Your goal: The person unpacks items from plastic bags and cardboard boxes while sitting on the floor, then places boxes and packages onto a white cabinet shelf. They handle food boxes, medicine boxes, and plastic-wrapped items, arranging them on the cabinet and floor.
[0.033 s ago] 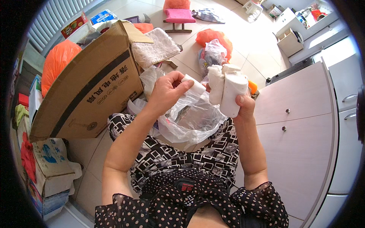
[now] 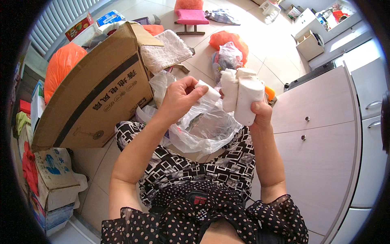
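My left hand (image 2: pixel 181 96) pinches a small white roll (image 2: pixel 210 92) between thumb and fingers, above the lap. To its right, my right hand (image 2: pixel 262 112) is closed round a smooth white cylinder (image 2: pixel 248 101) with small dark specks. A soft, wadded white piece (image 2: pixel 229 92) is held against the cylinder's left side. Most of the right fingers are hidden behind these white things. Below both hands, a clear plastic bag (image 2: pixel 219 142) lies spread between my knees; I cannot make out what is in it.
A large cardboard box (image 2: pixel 101 93) leans at my left, with a smaller carton (image 2: pixel 57 179) nearer. Pale cabinet doors (image 2: pixel 317 162) stand close on the right. Ahead on the tiled floor are an orange bag (image 2: pixel 227 40), a fluffy white mat (image 2: pixel 164 51) and a pink-topped stool (image 2: pixel 191 17).
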The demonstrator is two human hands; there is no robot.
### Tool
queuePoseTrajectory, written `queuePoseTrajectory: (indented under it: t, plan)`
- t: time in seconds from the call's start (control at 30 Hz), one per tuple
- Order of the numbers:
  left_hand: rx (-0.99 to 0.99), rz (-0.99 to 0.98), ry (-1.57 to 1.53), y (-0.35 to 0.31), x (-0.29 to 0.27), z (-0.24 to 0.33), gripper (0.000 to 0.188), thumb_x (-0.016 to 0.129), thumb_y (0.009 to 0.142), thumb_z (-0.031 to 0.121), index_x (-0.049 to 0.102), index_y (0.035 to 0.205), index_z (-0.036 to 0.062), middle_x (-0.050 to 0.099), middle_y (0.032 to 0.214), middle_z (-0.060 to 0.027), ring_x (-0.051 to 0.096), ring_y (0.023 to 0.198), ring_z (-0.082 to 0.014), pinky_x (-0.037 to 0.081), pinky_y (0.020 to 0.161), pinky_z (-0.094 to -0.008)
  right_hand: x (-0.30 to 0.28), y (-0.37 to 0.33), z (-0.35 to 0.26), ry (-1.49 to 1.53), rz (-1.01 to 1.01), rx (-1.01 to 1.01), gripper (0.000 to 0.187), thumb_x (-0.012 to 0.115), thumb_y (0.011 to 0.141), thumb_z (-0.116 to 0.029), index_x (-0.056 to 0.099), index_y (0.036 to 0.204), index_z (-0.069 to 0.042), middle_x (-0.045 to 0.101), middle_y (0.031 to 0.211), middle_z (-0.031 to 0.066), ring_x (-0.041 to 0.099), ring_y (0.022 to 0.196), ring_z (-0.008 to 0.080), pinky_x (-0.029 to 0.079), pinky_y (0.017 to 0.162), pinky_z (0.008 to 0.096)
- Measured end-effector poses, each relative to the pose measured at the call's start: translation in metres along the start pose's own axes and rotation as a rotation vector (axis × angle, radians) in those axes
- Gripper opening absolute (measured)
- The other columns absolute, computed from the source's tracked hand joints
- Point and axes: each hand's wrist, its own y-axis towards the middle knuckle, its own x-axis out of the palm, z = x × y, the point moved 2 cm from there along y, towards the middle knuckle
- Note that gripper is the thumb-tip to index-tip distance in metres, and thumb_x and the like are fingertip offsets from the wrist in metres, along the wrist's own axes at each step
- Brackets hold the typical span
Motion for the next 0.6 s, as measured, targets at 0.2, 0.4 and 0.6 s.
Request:
queuePoseTrajectory:
  t: [0.2, 0.4, 0.6]
  plan:
    - [0.005, -0.018, -0.398, -0.006, 0.021, 0.014, 0.015, 0.067, 0.086, 0.013, 0.062, 0.092, 0.0005, 0.061, 0.078, -0.0003, 0.055, 0.075, -0.0046, 0.045, 0.063, -0.0191, 0.0, 0.007, -0.001, -0.059, 0.059, 0.103, 0.076, 0.073, 0.061, -0.023, 0.044, 0.127, 0.002, 0.058, 0.112, 0.0141, 0.06, 0.1, 0.0242, 0.048, 0.088, 0.0356]
    - [0.073, -0.078, 0.061, -0.003, 0.008, 0.011, 0.014, 0.063, 0.087, 0.006, 0.062, 0.101, 0.0023, 0.062, 0.084, 0.0006, 0.055, 0.075, -0.004, 0.044, 0.067, -0.0187, -0.004, 0.006, -0.007, 0.073, 0.058, 0.167, 0.072, 0.072, 0.064, -0.02, 0.044, 0.127, 0.002, 0.058, 0.111, 0.0136, 0.06, 0.099, 0.0235, 0.05, 0.086, 0.0346]
    - [-0.017, 0.005, 0.132, 0.008, 0.014, -0.003, 0.022, 0.07, 0.082, 0.016, 0.061, 0.091, -0.0009, 0.058, 0.074, -0.0002, 0.052, 0.066, -0.0043, 0.044, 0.059, -0.021, -0.007, 0.009, -0.003, -0.049, -0.057, 0.04, 0.071, 0.073, 0.066, -0.022, 0.044, 0.126, 0.002, 0.058, 0.11, 0.0125, 0.06, 0.097, 0.0214, 0.049, 0.085, 0.0327]
